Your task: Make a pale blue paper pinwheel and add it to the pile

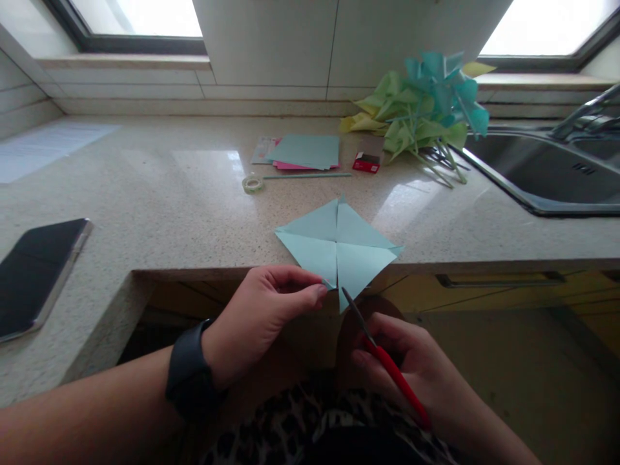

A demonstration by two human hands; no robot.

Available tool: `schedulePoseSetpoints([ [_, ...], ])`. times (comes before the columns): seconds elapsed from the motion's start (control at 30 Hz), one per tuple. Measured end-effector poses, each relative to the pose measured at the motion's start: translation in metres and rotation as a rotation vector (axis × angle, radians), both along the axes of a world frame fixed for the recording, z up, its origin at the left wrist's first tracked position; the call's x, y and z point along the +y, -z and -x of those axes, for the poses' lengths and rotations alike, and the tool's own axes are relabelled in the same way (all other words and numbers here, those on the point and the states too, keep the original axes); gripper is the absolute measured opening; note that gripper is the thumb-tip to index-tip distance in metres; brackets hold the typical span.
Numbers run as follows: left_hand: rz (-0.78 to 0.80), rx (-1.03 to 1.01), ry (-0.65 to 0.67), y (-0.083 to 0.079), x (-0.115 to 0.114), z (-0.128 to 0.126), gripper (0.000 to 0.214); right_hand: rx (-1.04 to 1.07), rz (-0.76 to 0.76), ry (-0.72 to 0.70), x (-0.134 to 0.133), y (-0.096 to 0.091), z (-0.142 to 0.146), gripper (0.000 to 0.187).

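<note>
A light blue paper square [361, 226], slit along its diagonals toward the centre, lies with one corner toward me and overhangs the counter's front edge. My left hand [276, 307] pinches the near corner of the paper, just left of the slit. In my right hand [400, 355] is a pair of scissors [394, 374] with red handles. Its dark blades look closed, and their tip points up at the paper's near corner, by the slit. My fingers hide part of the handles.
Behind the paper are a tape roll [252, 185], a thin stick [307, 175], stacked coloured paper [305, 150] and a small red box [367, 161]. Paper pinwheels [431, 97] lie near the sink [537, 210]. A phone [41, 271] and a printed sheet [46, 152] are at left.
</note>
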State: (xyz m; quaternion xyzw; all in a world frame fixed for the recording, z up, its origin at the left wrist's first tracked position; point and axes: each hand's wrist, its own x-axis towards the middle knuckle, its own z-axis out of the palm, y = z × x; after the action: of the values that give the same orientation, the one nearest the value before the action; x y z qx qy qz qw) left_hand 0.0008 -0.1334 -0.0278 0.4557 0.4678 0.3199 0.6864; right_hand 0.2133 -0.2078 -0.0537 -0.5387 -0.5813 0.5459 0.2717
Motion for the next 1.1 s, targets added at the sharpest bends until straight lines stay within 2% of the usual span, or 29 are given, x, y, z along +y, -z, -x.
schedulePoseSetpoints([
  [0.3,0.046,-0.027,-0.061,0.003,-0.003,-0.002,0.018,-0.048,-0.078,0.036,0.002,0.008,-0.001,0.018],
  [0.53,0.136,-0.079,-0.025,0.000,-0.003,-0.004,0.024,-0.040,-0.107,0.066,0.001,0.013,-0.002,0.018],
  [0.93,0.019,0.028,-0.021,0.001,-0.003,-0.002,0.025,-0.052,-0.098,0.014,0.003,0.011,-0.003,0.015],
  [1.1,0.027,0.012,0.000,0.001,-0.001,-0.002,0.024,-0.092,-0.111,-0.004,0.002,0.009,-0.002,0.014],
])
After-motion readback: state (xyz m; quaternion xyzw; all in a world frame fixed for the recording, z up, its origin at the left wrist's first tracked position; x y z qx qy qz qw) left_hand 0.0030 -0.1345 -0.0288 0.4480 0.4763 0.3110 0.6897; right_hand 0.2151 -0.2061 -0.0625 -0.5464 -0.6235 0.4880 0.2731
